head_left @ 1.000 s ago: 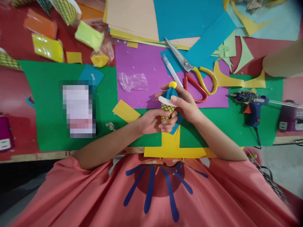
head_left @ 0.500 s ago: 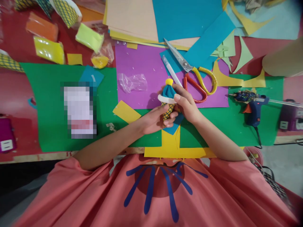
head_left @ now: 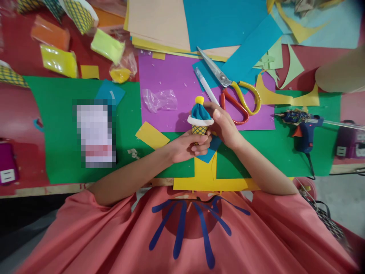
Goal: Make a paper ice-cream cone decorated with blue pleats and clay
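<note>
My left hand is closed around the lower part of a clay ice cream cone. It has a yellow body with dark crisscross lines, a white rim, a pleated blue top and a small yellow ball. The cone stands nearly upright, its tip hidden by the fingers. My right hand curls behind the blue top from the right, its thumb lifted just off the white rim. How firmly these fingers press on the cone is hidden. Scissors with red and yellow handles and a white pen lie just beyond the right hand.
A glue gun with its cord lies at the right on green paper. A blurred-out phone-like object is at the left. Bagged clay packs, a plastic wrapper, paper sheets and a beige cylinder surround the work area.
The cone has turned more upright and shifted slightly left. My left fingers now wrap across its front, and my right thumb has come off the white rim.
</note>
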Motion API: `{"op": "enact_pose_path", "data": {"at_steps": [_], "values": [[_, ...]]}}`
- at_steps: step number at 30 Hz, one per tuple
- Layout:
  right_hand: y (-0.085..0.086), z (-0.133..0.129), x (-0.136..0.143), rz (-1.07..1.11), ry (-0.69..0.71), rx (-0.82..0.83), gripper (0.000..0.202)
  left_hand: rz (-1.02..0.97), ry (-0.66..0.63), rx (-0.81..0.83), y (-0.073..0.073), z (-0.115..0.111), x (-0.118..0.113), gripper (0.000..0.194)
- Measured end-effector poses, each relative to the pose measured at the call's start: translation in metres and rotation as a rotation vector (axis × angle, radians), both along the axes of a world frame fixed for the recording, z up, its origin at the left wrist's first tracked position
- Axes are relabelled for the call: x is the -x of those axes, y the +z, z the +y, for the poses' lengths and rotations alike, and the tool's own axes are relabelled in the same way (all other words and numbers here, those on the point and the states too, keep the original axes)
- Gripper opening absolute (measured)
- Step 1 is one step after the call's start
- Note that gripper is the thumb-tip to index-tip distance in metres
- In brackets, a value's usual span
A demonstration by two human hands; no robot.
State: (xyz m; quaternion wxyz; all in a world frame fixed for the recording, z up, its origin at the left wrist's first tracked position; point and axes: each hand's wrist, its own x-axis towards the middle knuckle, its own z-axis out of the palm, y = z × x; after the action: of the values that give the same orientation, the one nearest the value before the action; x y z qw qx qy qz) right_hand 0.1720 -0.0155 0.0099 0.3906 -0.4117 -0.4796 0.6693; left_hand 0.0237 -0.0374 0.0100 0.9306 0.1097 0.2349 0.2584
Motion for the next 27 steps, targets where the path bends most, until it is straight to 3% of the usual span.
{"op": "enact_pose_path", "data": {"at_steps": [7,20,22,27], "values": [[0.0029,0.0015,0.0016,0.051,0.089,0.068,0.040,0.017,-0.103,-0.055,0.0008,0.0011,0.0031,0.039],[0.0060,0.0039,0.0010,-0.001,0.112,0.066,0.055,0.069,-0.195,-0.053,0.0001,0.0019,0.0044,0.043],[0.0060,0.0040,0.0010,-0.029,0.079,0.068,0.055,0.076,-0.172,-0.047,-0.0012,0.0011,0.0030,0.044],[0.0018,0.0050,-0.0020,0.015,-0.018,0.038,0.049,0.100,0.055,-0.057,-0.0035,-0.0015,-0.0008,0.042]]}}
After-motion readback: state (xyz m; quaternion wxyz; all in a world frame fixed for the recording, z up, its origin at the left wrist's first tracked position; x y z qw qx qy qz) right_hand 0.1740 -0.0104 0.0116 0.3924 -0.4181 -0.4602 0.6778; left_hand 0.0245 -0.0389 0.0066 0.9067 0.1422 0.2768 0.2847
